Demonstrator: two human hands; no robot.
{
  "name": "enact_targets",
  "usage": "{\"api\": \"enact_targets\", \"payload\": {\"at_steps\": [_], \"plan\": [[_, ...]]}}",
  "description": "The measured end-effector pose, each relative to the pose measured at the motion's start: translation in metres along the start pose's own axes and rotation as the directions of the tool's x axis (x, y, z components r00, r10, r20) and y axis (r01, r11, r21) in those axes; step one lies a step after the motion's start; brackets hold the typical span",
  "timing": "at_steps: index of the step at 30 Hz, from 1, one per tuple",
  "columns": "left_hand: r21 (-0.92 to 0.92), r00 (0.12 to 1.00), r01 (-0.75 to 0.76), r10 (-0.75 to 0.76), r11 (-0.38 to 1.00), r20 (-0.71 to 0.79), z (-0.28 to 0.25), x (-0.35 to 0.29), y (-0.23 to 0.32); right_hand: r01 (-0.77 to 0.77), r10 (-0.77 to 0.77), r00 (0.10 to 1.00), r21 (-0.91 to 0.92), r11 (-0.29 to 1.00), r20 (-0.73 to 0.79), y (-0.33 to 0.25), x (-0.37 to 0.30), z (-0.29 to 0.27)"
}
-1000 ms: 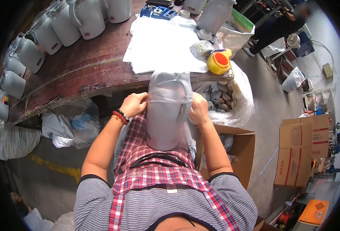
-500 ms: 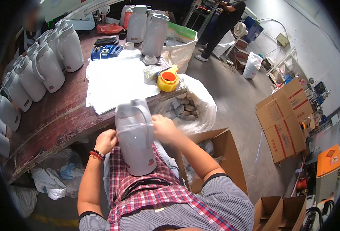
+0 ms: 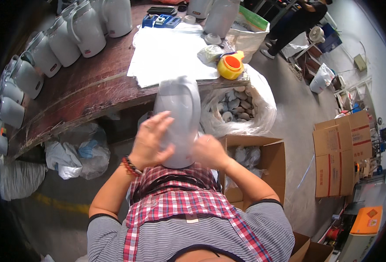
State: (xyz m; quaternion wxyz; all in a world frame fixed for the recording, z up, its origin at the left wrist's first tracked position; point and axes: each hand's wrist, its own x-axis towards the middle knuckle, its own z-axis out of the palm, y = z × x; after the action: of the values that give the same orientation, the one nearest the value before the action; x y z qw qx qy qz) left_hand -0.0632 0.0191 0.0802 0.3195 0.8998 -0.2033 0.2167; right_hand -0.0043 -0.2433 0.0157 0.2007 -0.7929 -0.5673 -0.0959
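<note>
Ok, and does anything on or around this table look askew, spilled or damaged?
The tabletop looks scratched and worn toward its front edge, and the white sheets on it lie unevenly, their edges not squared up. I see no spill. The grey jug being handled is too blurred to judge for damage.

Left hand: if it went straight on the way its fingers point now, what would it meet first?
The left hand would likely meet the gray jug first; it overlaps the jug in view, but whether it touches is unclear.
</note>
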Motion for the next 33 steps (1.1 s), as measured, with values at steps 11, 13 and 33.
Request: {"api": "enact_targets", "payload": {"at_steps": [11, 13, 33], "plan": [[0.188, 0.932, -0.340, 0.302, 0.922, 0.203, 0.080, -0.047, -0.004, 0.110, -0.048, 0.992, -0.598, 0.794, 0.118, 0.065, 0.066, -0.076], [0.134, 0.935, -0.323, 0.294, 0.937, 0.198, 0.073, -0.053, 0.000, 0.244, -0.112, 0.959, -0.557, 0.794, 0.260, 0.092, 0.092, -0.076], [-0.213, 0.898, -0.079, 0.162, 0.974, 0.408, 0.130, 0.004, -0.018, -0.709, 0.901, 0.406, -0.570, 0.416, 0.154, -0.024, -0.281, -0.141]]}}
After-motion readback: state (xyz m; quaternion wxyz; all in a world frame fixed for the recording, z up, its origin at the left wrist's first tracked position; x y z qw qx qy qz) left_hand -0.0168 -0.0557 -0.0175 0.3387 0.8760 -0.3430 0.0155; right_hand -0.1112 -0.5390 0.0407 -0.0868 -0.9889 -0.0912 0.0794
